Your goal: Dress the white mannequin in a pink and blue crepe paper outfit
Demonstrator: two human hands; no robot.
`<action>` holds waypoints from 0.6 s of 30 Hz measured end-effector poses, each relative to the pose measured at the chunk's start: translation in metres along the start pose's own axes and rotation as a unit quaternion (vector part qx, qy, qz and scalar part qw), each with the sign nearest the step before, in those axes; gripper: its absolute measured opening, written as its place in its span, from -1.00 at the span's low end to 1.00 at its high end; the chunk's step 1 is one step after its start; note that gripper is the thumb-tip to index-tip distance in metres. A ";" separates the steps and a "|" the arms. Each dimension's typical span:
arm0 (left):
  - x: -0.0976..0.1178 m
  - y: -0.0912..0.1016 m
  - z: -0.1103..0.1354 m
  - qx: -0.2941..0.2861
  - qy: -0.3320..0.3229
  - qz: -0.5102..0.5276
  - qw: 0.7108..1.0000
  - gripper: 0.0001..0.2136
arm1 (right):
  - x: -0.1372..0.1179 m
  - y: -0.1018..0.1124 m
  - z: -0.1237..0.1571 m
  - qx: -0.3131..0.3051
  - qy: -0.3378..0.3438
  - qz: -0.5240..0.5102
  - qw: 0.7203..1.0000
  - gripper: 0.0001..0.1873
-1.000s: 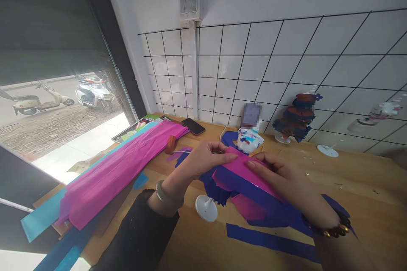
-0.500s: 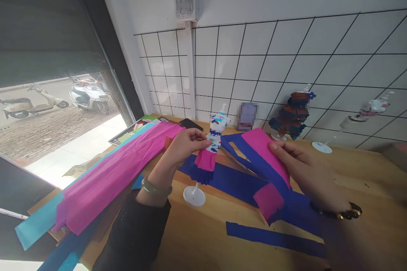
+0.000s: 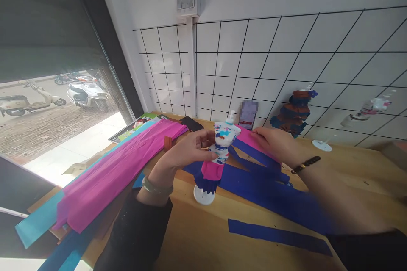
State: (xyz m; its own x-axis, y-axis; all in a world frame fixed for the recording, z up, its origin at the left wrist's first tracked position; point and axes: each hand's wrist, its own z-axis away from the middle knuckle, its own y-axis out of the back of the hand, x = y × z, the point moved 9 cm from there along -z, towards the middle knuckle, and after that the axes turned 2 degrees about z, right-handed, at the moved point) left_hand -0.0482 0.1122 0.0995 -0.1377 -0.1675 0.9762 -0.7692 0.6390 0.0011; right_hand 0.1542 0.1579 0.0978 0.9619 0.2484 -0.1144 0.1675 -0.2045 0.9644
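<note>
A small white dress form (image 3: 226, 136), splashed with blue, red and turquoise, stands on a round white base (image 3: 204, 197). It wears a short pink paper skirt (image 3: 211, 170) with a dark blue ruffled edge (image 3: 207, 184). My left hand (image 3: 187, 150) is closed round its waist, thumb in front. Behind and right of the form, my right hand (image 3: 275, 142) pinches a piece of pink crepe paper (image 3: 245, 136). Blue crepe paper (image 3: 259, 154) lies just below that hand, partly hidden by the form.
Pink crepe sheets (image 3: 121, 173) and teal paper (image 3: 41, 220) lie at left. A wide blue sheet (image 3: 244, 186) and narrow blue strip (image 3: 276, 236) are in front. Phones (image 3: 191, 124) (image 3: 248, 118) are at the back. A ruffled dress form (image 3: 294, 114) and a white one (image 3: 375, 106) stand right.
My right hand has moved back and left with the pink paper, whose loose front end no longer shows. The dress form in my left hand has shifted slightly right.
</note>
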 end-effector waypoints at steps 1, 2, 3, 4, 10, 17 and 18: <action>0.000 -0.002 0.001 -0.011 0.006 -0.016 1.000 -0.63 | 0.003 -0.008 -0.003 -0.006 -0.004 0.004 1.000 -0.63; -0.001 -0.002 0.001 -0.017 0.016 -0.034 0.999 -0.67 | 0.006 -0.016 -0.006 -0.010 -0.008 0.007 1.000 -0.63; -0.003 -0.003 0.002 -0.022 0.028 -0.050 0.998 -0.70 | 0.008 -0.024 -0.009 -0.014 -0.010 0.007 1.000 -0.62; -0.004 -0.004 0.003 -0.031 0.040 -0.064 0.997 -0.73 | 0.010 -0.030 -0.012 -0.018 -0.010 0.004 1.000 -0.61; -0.010 -0.009 0.009 -0.085 0.065 -0.071 0.992 -0.66 | -0.001 -0.064 -0.027 -0.036 0.010 -0.046 0.998 -0.65; -0.004 -0.011 0.021 -0.129 0.076 -0.072 0.986 -0.73 | -0.042 -0.093 -0.031 -0.065 0.045 -0.109 0.991 -0.72; -0.002 -0.012 0.022 -0.131 0.076 -0.077 0.986 -0.75 | -0.051 -0.090 -0.028 -0.065 0.056 -0.117 0.989 -0.72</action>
State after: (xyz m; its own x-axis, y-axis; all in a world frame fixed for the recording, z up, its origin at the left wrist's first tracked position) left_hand -0.0529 0.0885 0.0925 0.0783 -0.1766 0.9812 -0.5840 0.7895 0.1887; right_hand 0.0845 0.1899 0.0236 0.8684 0.3798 -0.3189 0.3472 -0.0067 0.9378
